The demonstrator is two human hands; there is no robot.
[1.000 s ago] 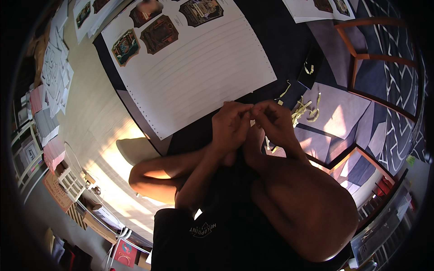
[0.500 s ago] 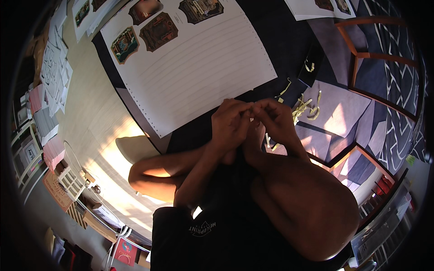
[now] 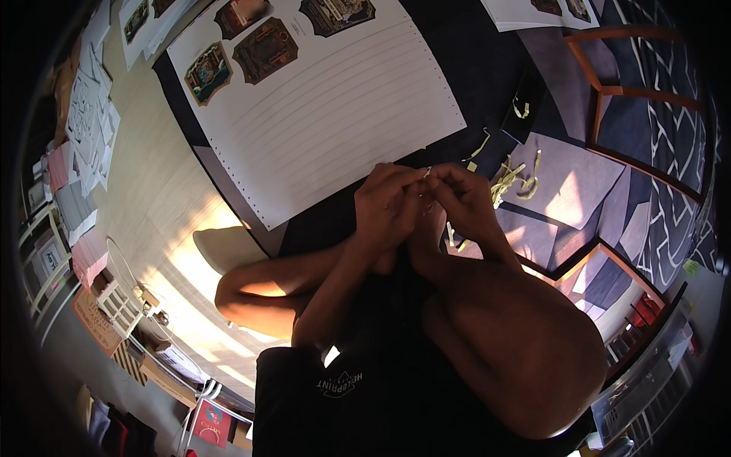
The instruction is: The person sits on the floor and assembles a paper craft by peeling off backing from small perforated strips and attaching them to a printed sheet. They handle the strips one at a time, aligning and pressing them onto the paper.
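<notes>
Fingertips to fingertips, my left hand (image 3: 385,202) and my right hand (image 3: 467,199) meet above my crossed legs, just off the near edge of a large white printed sheet (image 3: 343,114). Both are closed in a pinch. A tiny whitish bit (image 3: 428,173) shows between the fingertips; its kind is too small to make out. On the dark mat right of my right hand lies a tangle of thin yellowish strips (image 3: 505,183). Dark ornate label-shaped prints (image 3: 266,50) fill the sheet's far end, while faint curved lines cross its nearer part.
A flat black object (image 3: 525,107) with a curled pale strip on it lies right of the sheet. Brown wooden frames (image 3: 596,93) stand at the right. Paper scraps (image 3: 90,122) and stacked sheets line the left side. Another printed sheet (image 3: 518,14) lies at the far right.
The whitish bit now shows between my fingertips, where it was barely visible before. My fingers have shifted slightly; the hands stay in the same place.
</notes>
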